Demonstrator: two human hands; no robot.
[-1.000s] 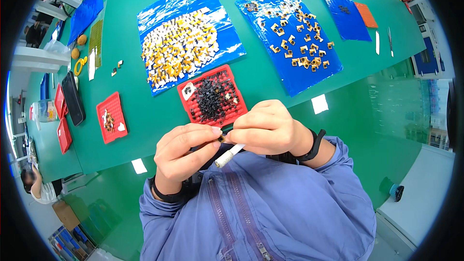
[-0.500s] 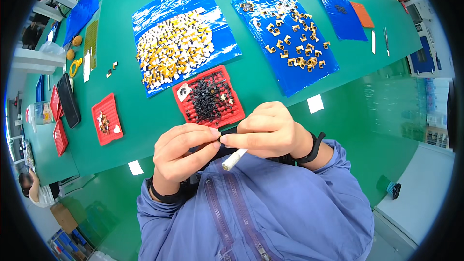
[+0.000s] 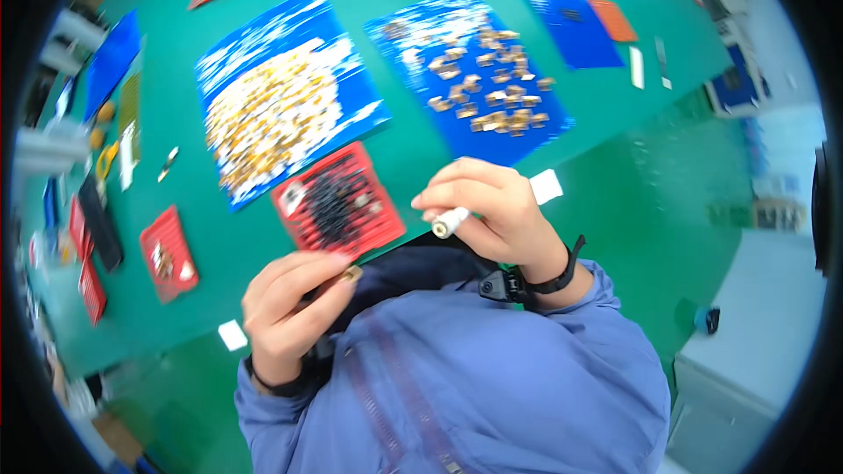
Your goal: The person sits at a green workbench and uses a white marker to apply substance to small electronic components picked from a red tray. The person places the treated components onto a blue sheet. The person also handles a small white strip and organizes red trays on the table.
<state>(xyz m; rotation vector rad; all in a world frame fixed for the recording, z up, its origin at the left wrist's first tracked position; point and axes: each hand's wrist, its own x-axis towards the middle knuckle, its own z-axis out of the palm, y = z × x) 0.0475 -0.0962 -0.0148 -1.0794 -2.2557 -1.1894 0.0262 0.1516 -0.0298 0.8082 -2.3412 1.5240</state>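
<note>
My left hand (image 3: 294, 307) pinches a small gold-coloured part (image 3: 352, 273) between thumb and fingertips, just off the near edge of a red ribbed tray (image 3: 383, 230). Small black pieces (image 3: 332, 209) are heaped in that tray, along with a few pale bits. To the right, my right hand (image 3: 490, 211) holds a white, pen-like rod (image 3: 450, 221) under its curled fingers, one round end pointing toward me. Whether its fingertips also grip something tiny is blurred. The two hands are apart.
Many white-and-yellow pieces (image 3: 277, 114) cover a blue sheet (image 3: 356, 61) beyond the tray. Gold-coloured square parts (image 3: 505, 118) lie on another blue sheet (image 3: 470, 136) further right. A smaller red tray (image 3: 158, 241) and a black case (image 3: 101, 221) are at the left.
My hands have parted: the left has moved left with the gold-coloured part, the right has lifted away to the right with the rod. The whole view has shifted and blurred.
</note>
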